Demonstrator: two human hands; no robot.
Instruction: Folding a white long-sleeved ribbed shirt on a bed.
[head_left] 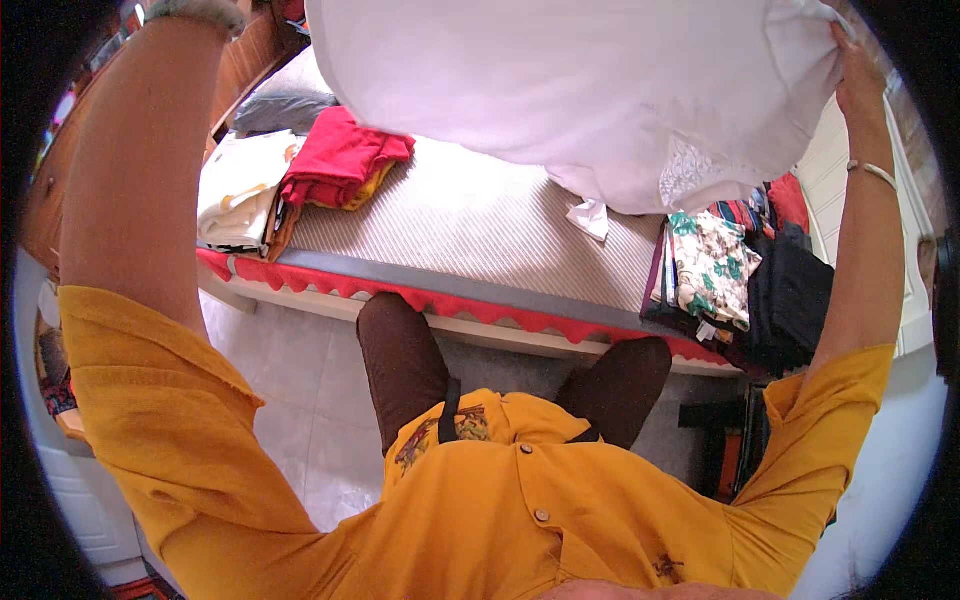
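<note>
A white cloth garment point(560, 80) with a patterned lace patch hangs spread above the bed, running past the upper edge of the view. My right hand point(860, 82) is closed on its upper right corner. My left arm reaches up at the left, with a grey band at the wrist; the left hand itself lies beyond the upper edge. Below the garment's lower hem, a small white flap point(590, 218) hangs over the striped mattress point(480, 215).
Folded red cloth point(345, 155) and folded white cloth point(240, 190) lie at the bed's left. Floral folded cloth point(712, 265) and dark clothes point(790, 300) are stacked at its right. A grey pillow point(285, 95) lies behind. Red scalloped trim point(480, 312) borders the near edge, by my knees.
</note>
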